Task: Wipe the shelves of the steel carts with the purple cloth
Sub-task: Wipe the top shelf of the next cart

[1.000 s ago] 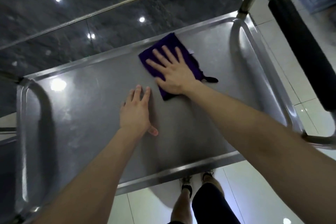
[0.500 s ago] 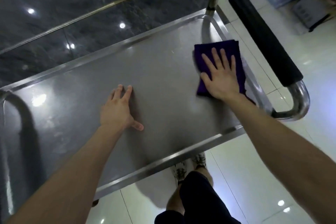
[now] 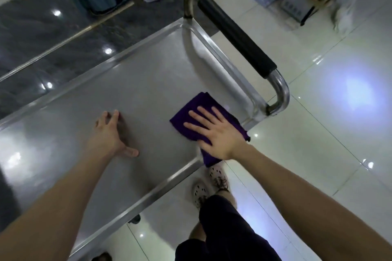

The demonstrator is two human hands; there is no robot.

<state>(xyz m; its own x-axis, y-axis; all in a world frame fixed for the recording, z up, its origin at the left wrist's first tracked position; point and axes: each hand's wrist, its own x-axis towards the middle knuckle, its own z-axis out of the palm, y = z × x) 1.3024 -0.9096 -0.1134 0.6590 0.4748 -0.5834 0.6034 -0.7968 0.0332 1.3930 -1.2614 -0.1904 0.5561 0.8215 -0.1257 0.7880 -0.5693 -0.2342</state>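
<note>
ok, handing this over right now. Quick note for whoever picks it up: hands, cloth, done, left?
Right hand: flat, fingers straight, pressing the purple cloth onto the top shelf.
Left hand: holds nothing, fingertips and thumb braced on the bare steel.
Cloth: near right corner, by the cart's handle; its near edge laps over the rim.
Done: cannot tell; the steel does not show which parts are wiped.
Left: finish this shelf; any other shelves are out of view.

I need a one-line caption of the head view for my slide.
Right hand presses the purple cloth on the steel cart shelf near the handle; left hand rests alongside.
</note>
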